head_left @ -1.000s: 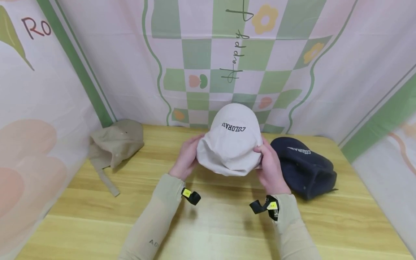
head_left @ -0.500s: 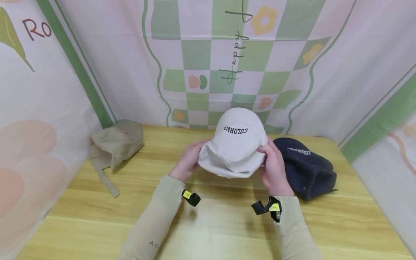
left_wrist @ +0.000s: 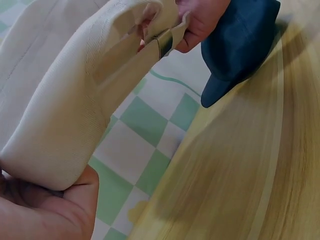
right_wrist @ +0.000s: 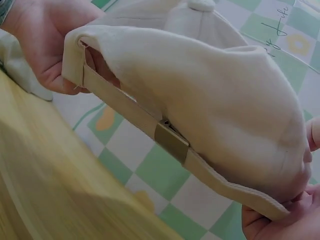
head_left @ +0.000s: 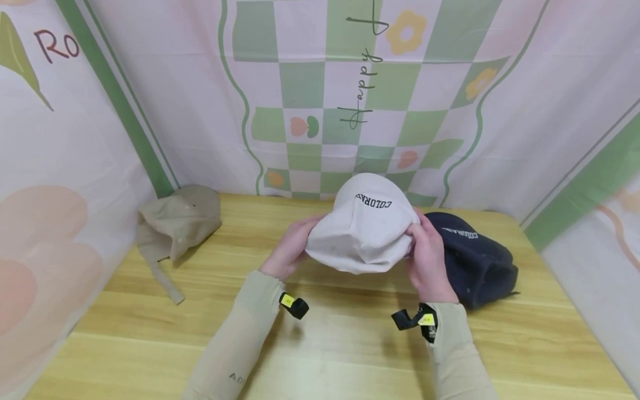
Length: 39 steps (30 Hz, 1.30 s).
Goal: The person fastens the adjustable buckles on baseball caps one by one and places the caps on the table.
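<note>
A white cap (head_left: pixel 367 233) with dark lettering is held off the table between both hands. The left hand (head_left: pixel 291 248) grips its left edge; the right hand (head_left: pixel 430 258) pinches its right side, thumb on the outside. In the right wrist view the cap's strap (right_wrist: pixel 120 107) and metal buckle (right_wrist: pixel 171 142) run along the opening's edge, with the left hand (right_wrist: pixel 52 42) at one end and the right hand (right_wrist: pixel 292 220) at the other. The left wrist view shows the left hand (left_wrist: pixel 50 210) under the cap's cloth (left_wrist: pixel 60 120).
A beige cap (head_left: pixel 187 219) with its strap hanging loose lies at the table's back left. A dark navy cap (head_left: pixel 472 264) rests on the right, close beside the right hand. Behind the wooden table (head_left: pixel 320 344) hangs a patterned curtain (head_left: pixel 300 83).
The white cap has shifted to the right and slightly down, tilting a little. My right hand has moved right with it, nearer the navy cap; my left hand has barely moved.
</note>
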{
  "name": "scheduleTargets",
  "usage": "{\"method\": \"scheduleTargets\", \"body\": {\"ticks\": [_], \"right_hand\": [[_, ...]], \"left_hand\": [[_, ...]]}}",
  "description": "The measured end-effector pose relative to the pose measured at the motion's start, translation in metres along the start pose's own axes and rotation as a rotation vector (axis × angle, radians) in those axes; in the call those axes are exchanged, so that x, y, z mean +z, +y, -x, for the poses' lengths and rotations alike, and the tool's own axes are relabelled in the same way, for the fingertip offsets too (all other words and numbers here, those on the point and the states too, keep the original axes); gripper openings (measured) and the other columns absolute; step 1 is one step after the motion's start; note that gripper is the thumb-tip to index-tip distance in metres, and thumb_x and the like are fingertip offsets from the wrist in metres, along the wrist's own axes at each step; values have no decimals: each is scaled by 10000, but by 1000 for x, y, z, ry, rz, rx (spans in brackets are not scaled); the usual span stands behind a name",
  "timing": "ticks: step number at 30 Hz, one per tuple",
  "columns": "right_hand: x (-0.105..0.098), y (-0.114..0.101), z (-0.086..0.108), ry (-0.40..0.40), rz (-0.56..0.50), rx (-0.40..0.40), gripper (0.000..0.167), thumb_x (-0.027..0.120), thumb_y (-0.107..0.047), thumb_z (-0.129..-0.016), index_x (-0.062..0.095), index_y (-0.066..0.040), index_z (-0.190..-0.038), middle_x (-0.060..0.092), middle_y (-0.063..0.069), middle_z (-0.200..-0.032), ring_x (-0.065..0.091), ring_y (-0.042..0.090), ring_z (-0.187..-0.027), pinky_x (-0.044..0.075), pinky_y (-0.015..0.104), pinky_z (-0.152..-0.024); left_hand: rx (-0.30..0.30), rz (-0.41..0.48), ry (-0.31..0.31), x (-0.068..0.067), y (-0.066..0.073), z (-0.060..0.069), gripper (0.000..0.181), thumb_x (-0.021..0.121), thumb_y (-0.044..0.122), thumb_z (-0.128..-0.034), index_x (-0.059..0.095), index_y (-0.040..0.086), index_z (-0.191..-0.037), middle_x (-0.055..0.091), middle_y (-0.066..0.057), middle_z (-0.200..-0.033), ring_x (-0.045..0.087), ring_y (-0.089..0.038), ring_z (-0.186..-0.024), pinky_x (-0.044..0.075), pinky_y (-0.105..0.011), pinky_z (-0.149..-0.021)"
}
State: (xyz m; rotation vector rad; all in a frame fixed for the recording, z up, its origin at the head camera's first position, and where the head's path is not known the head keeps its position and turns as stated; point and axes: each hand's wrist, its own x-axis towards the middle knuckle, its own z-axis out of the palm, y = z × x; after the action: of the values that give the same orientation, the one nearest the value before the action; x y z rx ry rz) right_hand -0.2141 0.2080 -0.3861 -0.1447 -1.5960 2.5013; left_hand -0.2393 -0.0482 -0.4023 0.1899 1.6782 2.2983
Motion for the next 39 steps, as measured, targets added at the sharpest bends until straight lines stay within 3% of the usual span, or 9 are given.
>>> {"method": "scheduleTargets", "body": {"ticks": [5,9,11,13,21,28,33,39], "right_hand": [[-4,-2,0,-20,97,15,594,328,19,-955,428,-87,-1531,552,58,-1336,588,80,-773,482,172,-614],[-6,-4,1,-82,157,16,575,267,-87,-1025,346,-131,-1592,389,32,-1559,542,102,-1173,469,170,-890],[-7,-4,1,-114,177,17,557,233,-128,-1061,286,-132,-1615,286,-8,-1637,376,86,-1380,352,174,-1066],[-8,-4,1,-131,206,20,546,211,-152,-1081,239,-131,-1625,215,-39,-1669,235,63,-1463,238,181,-1144],[-11,-3,-2,-139,400,0,522,225,-146,-1104,211,-130,-1625,161,-21,-1681,152,106,-1498,150,247,-1197],[-9,-1,-2,16,547,44,573,318,-346,-1114,166,-144,-1629,183,68,-1661,190,208,-1468,167,368,-1196],[-10,-1,-2,61,563,92,609,333,-383,-1106,142,-109,-1615,167,107,-1657,202,245,-1465,188,396,-1195],[-18,4,-2,47,543,98,591,390,-362,-1107,280,-36,-1588,293,120,-1623,296,255,-1434,233,403,-1195]], "left_hand": [[22,-7,-29,1,0,-1,385,491,183,-1077,581,65,-1432,611,-64,-1394,643,-176,-955,527,-301,-819],[23,-15,-35,2,0,-2,385,493,168,-1078,575,98,-1447,572,-26,-1442,635,-174,-1023,534,-292,-831],[21,-24,-34,2,0,-2,386,509,171,-1072,581,124,-1448,575,-18,-1435,635,-169,-1018,538,-283,-816],[18,-37,-32,2,-1,-2,388,532,182,-1064,588,150,-1447,602,-30,-1401,639,-171,-970,541,-277,-783],[27,-123,-21,6,-7,-5,405,539,176,-1056,576,163,-1459,593,0,-1412,631,-165,-999,531,-318,-853],[21,-191,-17,14,-11,-3,396,520,167,-1063,579,147,-1454,572,-9,-1444,644,-164,-989,540,-296,-848],[31,-218,-21,16,-14,-3,393,537,186,-1063,580,145,-1451,543,-3,-1475,620,-182,-1119,517,-311,-916],[64,-228,-9,20,-20,-4,388,539,143,-1058,582,100,-1441,534,-54,-1481,519,-192,-1308,457,-332,-1032]]}}
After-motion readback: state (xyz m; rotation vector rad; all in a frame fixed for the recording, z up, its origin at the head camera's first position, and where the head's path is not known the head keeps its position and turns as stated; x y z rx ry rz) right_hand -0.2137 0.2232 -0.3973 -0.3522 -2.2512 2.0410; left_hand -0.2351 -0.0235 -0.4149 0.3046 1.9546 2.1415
